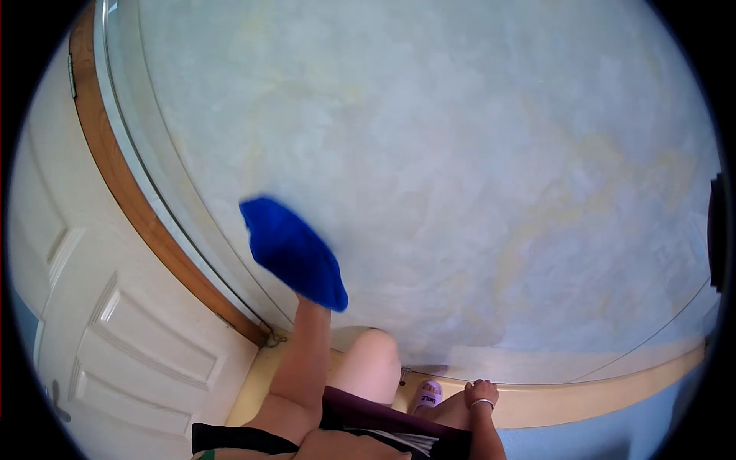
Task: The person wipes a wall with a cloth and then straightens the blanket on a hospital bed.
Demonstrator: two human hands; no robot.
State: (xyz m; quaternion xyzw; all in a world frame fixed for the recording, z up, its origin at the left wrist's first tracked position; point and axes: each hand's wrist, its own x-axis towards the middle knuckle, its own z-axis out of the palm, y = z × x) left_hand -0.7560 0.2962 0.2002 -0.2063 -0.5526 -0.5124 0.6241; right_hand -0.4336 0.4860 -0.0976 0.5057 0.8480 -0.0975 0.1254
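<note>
A blue cloth [295, 249] is spread against the pale, mottled wall [460, 153], left of centre. My left arm reaches up to it, and the cloth covers my left hand [313, 300] so that its fingers are hidden. Lower right, my right hand [481, 392] rests on my bent knee, fingers lying over it and holding nothing. A bracelet [482, 402] circles that wrist.
A white panelled door [146, 337] in a brown wooden frame [146, 207] stands at the left. A pinkish slipper [429, 393] is on my foot below. A light baseboard [598, 396] runs along the wall's foot. Something dark [717, 230] juts in at the right edge.
</note>
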